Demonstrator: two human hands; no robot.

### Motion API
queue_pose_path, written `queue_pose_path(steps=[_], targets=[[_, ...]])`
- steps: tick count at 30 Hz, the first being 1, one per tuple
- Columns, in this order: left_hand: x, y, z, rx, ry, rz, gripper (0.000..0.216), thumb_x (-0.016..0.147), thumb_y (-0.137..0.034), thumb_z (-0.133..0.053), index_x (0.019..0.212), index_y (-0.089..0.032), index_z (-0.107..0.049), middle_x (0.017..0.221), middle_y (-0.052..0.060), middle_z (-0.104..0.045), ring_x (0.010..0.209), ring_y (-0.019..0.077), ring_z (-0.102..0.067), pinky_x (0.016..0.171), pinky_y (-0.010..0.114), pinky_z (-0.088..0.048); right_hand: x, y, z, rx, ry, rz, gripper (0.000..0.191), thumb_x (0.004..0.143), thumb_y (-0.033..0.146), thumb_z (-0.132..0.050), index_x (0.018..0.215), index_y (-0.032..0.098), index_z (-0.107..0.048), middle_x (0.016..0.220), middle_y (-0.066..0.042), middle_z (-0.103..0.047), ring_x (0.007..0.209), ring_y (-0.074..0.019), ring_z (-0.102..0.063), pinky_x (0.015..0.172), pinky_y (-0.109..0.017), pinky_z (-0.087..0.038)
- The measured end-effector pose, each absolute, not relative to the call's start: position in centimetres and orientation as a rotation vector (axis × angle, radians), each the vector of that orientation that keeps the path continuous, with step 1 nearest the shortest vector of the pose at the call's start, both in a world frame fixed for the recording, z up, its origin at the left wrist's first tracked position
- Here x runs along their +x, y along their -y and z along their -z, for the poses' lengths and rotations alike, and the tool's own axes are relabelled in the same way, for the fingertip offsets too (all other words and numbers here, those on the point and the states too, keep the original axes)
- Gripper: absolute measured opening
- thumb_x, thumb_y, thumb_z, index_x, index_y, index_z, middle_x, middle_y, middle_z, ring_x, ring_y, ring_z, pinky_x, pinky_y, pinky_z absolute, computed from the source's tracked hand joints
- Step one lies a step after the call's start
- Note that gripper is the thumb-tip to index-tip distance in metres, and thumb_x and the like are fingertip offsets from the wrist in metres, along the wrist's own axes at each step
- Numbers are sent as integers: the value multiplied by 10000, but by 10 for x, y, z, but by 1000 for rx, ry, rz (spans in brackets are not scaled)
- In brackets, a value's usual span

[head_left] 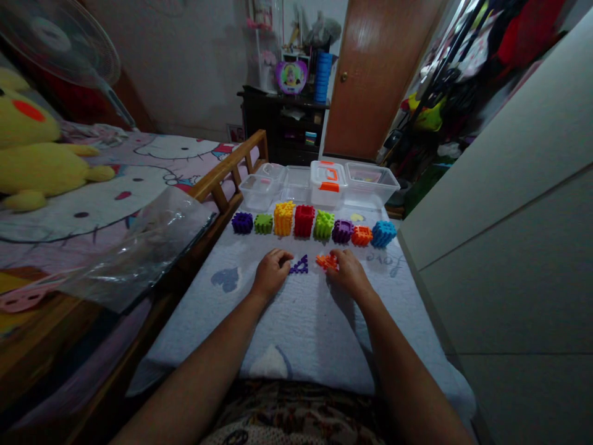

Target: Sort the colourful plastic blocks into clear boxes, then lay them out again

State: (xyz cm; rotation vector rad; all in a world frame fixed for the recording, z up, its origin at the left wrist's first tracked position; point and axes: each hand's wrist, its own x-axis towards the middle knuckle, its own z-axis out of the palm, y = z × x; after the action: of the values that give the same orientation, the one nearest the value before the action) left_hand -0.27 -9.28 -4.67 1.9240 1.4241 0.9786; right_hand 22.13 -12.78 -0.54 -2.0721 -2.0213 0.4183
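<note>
My left hand (272,271) rests on the pale cloth with its fingers curled, touching a purple triangular toy piece (299,266). My right hand (347,270) lies close by, fingers pinched on an orange toy piece (325,261). Beyond both hands runs a row of interlocking block stacks: purple (242,222), green (264,224), yellow-orange (284,218), red (304,220), lime (323,224), purple (342,231), orange (361,235) and blue (383,233).
Clear plastic boxes (259,189), one with a white lid and orange latch (328,180), stand behind the row. A bed with a wooden rail (227,170), a yellow plush toy (32,148) and a plastic bag (148,241) lies left. A white cabinet (504,204) rises on the right.
</note>
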Motion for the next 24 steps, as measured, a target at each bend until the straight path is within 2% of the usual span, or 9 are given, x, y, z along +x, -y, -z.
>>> queue_pose_path(steps=[4,9,14,18,24], targets=[[-2,93,47,1928,-1429,-986,172,773,-147,-533,847,-191,-683,883,39,-666,877,196,-633,865,331,-501,219,130,7,-2142,2052,-462,353,891,258,-584,1232,176,-620,1118,-117,-601,978,-209,-608,852,-272,-425],[-2,92,48,1927,-1422,-984,179,776,-160,-527,861,-180,-683,895,49,-670,878,198,-636,863,333,-500,218,131,4,-2178,2025,-457,475,872,287,-616,1330,184,-547,1176,-121,-586,1012,-216,-604,845,-268,-426],[-2,92,48,1918,-1417,-978,171,783,-193,-524,857,-187,-679,894,45,-674,868,197,-635,865,332,-499,211,129,2,-2253,2042,-436,323,893,242,-554,1206,187,-610,1128,-118,-592,962,-205,-617,803,-272,-428],[-3,93,46,1923,-1413,-980,175,779,-207,-517,851,-195,-676,887,39,-669,863,198,-636,848,329,-499,210,130,4,-2227,2010,-420,339,849,211,-580,1184,187,-624,1089,-111,-610,950,-206,-620,779,-271,-428],[-4,93,44,1924,-1412,-975,174,777,-231,-527,840,-198,-685,864,36,-668,850,202,-638,840,333,-502,240,129,-4,-2209,1830,-264,347,857,308,-599,1179,183,-634,1067,-103,-646,988,-217,-604,807,-283,-430]])
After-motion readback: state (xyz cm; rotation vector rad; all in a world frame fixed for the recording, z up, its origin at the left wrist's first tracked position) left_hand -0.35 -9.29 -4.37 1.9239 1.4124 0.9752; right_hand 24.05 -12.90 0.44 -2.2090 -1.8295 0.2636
